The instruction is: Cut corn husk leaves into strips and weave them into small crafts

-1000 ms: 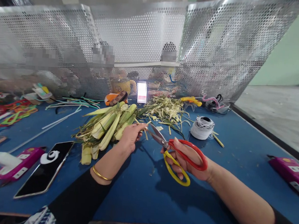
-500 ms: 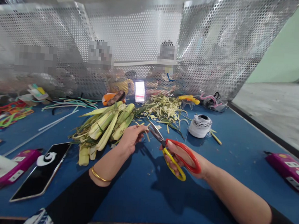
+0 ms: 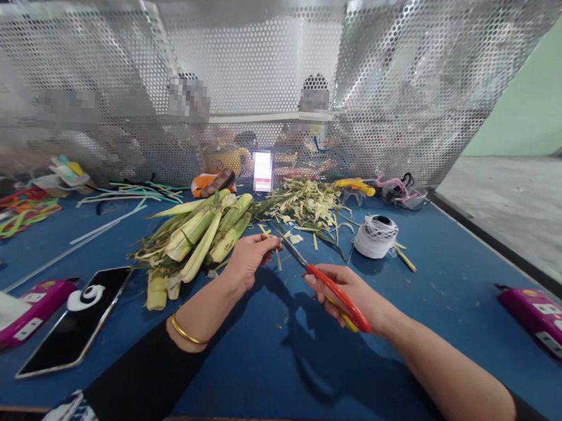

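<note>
Scissors have swung edge-on since the last frame, and the handles are squeezed together in my right hand, so the blades look nearly closed. My left thumb and finger are pinching what looks like a thin pale strip above the middle of the desk. I'd say only the tips of my left hand grip it so the rest stays away from the blades. Can't tell if they're touching it. Stalks lie left of that, probably for an easy reach, with scraps toward the far edge, likely out of my way. String sits toward the right edge, phone by the near left corner.
</note>
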Tool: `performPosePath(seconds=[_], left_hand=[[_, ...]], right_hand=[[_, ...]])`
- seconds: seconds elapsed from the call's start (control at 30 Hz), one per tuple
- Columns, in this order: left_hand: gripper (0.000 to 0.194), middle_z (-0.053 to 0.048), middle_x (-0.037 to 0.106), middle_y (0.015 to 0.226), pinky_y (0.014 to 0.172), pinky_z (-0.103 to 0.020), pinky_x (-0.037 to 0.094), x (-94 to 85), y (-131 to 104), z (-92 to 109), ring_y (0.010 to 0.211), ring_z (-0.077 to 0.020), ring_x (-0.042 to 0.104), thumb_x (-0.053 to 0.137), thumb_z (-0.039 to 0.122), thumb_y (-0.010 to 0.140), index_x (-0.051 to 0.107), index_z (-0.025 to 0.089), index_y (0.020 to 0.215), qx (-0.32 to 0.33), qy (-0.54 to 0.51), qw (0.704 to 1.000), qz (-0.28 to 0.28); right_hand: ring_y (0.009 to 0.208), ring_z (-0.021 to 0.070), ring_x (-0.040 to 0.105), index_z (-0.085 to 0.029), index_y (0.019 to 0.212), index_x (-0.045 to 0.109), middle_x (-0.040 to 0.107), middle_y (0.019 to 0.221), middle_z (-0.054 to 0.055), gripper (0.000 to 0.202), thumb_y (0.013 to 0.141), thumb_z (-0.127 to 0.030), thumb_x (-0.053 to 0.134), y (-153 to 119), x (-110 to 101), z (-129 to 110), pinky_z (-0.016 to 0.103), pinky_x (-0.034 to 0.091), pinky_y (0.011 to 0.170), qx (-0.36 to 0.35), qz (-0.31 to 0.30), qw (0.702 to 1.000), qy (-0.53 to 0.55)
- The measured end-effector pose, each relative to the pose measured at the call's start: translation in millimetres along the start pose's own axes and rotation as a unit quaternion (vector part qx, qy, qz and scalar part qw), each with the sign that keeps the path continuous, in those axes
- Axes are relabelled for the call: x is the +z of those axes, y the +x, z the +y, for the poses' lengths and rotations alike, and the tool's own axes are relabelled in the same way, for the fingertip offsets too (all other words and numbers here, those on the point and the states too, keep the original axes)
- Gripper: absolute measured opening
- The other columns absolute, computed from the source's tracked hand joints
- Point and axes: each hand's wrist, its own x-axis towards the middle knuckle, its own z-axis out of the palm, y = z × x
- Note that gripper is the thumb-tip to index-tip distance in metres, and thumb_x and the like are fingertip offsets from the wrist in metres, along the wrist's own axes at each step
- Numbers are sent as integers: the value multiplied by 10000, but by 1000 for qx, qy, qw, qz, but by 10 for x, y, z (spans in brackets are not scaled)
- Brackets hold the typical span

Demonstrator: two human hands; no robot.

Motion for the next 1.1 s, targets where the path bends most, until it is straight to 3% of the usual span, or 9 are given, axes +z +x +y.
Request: performPosePath(seconds=[0.27, 0.5, 0.7, 0.87, 0.97, 1.1], left_hand=[[288, -29, 642, 626, 471, -202, 314, -7, 33, -26, 493, -67, 443, 783, 354, 521, 640, 135, 643, 5, -8, 1000, -5], [301, -31, 643, 644, 483, -201, 324, -9, 30, -16, 509, -71, 446, 782, 367, 497, 637, 138, 630, 1, -9, 1000, -9], [338, -50, 691, 774, 504, -187, 338, -34, 20, 23, 572, -75, 506, 816, 408, 524, 690, 148, 701, -23, -13, 999, -40], [356, -60, 692, 846, 525, -184, 351, -48, -1, 44, 616, -76, 523, 812, 411, 578, 752, 153, 815, -30, -29, 993, -113], [347, -60, 693, 860, 549, -184, 368, -46, -17, 59, 641, -78, 538, 819, 370, 586, 759, 157, 853, -34, -36, 988, -145], [315, -35, 696, 809, 558, -180, 364, -45, -8, 55, 620, -67, 539, 837, 359, 579, 732, 167, 806, -28, -40, 990, -134]], right_hand=[[322, 42, 375, -202, 688, 479, 430, 518, -91, 493, 643, -628, 724, -8, 43, -11, 174, 316, 258, -15, 6, 1000, 3], [300, 58, 371, -216, 651, 429, 355, 433, -109, 475, 719, -617, 675, -10, 82, 45, 183, 304, 270, -36, 13, 999, -38], [350, 55, 375, -208, 786, 501, 389, 516, -102, 508, 676, -668, 685, 44, -39, 37, 207, 384, 334, -99, 82, 992, -1], [436, 57, 380, -196, 933, 540, 415, 594, -81, 594, 676, -722, 642, -7, -151, -51, 218, 405, 425, -132, 62, 989, 14], [468, 65, 373, -184, 968, 560, 412, 609, -71, 600, 686, -706, 643, -1, -181, -49, 217, 354, 433, -136, 56, 989, -22], [531, 91, 374, -172, 976, 597, 441, 615, -57, 540, 678, -609, 705, 62, -224, 1, 240, 323, 492, -153, 86, 978, -114]])
